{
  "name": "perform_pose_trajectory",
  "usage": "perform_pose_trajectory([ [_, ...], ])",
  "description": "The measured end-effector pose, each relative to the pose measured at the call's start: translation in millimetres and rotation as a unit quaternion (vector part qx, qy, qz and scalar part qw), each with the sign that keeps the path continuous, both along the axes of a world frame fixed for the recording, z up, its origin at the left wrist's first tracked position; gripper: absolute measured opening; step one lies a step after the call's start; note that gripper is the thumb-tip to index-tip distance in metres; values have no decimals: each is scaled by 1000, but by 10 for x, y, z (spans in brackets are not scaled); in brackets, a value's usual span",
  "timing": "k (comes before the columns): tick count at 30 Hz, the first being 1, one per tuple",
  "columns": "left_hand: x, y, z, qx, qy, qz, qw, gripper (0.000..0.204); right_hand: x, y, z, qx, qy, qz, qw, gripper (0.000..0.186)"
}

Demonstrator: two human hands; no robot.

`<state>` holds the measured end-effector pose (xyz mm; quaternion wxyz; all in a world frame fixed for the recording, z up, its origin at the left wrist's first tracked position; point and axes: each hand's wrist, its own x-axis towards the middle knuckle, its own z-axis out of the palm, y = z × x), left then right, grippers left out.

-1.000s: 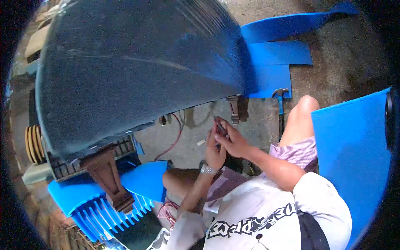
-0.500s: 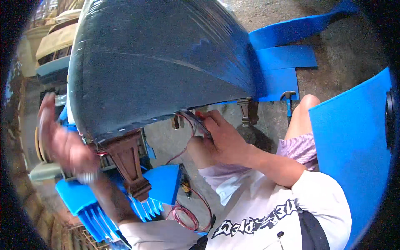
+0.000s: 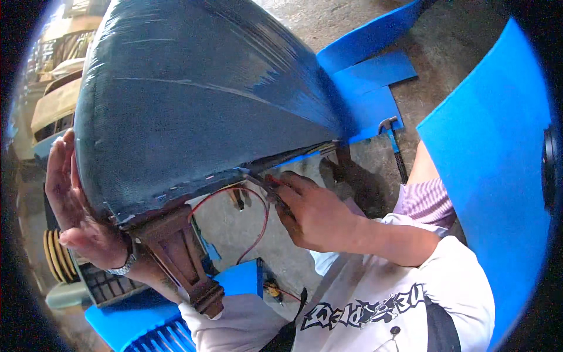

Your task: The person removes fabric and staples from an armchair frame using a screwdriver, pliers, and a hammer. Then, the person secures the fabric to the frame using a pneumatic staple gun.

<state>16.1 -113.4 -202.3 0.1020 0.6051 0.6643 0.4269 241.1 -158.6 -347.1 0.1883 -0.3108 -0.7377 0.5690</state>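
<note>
A dark blue-grey padded furniture piece (image 3: 193, 123) under wrinkled clear film fills the upper middle, with a carved brown wooden leg (image 3: 176, 258) at its lower left corner. My left hand (image 3: 85, 211) rests against the piece's left side, fingers stretched out. My right hand (image 3: 311, 214) is closed around a metal hand tool (image 3: 261, 183) with some red on it; the tool's tip touches the lower edge of the upholstery, where several small pale bits show along a dark strip. The exact kind of tool is hard to make out behind my fingers.
A hammer (image 3: 394, 144) lies right of the piece near blue foam sheets (image 3: 372, 73). A large blue sheet (image 3: 487, 176) stands at my right side. A red hose (image 3: 264, 229) loops below the piece. Wooden frames (image 3: 53, 105), stacked rings (image 3: 56, 258) and slatted blue pieces (image 3: 164, 334) are at left.
My hands were together below the piece; the left has moved left and up against its side, while the right has raised the tool to the lower edge. The view has shifted.
</note>
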Motion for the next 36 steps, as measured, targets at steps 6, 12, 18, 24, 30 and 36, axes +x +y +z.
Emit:
perform_pose_trajectory([
  [6,-76,-76,-5,-27,-13,-31,999,101,-35,-29,86,-36,-50,-10,998,31],
  [12,26,-109,-22,-8,-8,-28,1000,100,-41,-163,92,-24,-36,-47,998,26],
  [18,-123,-137,82,-21,-26,-68,997,102,-15,-156,179,-43,-17,-25,999,27],
  [24,-139,-112,61,-19,4,-51,998,104,-27,-90,200,-66,-45,0,997,28],
  [30,-149,-103,-36,0,-8,-70,998,105,-60,-103,146,-95,-41,-9,995,26],
  [36,-139,-83,-51,-7,-8,-76,997,105,-55,-39,234,-114,-32,-43,992,20],
])
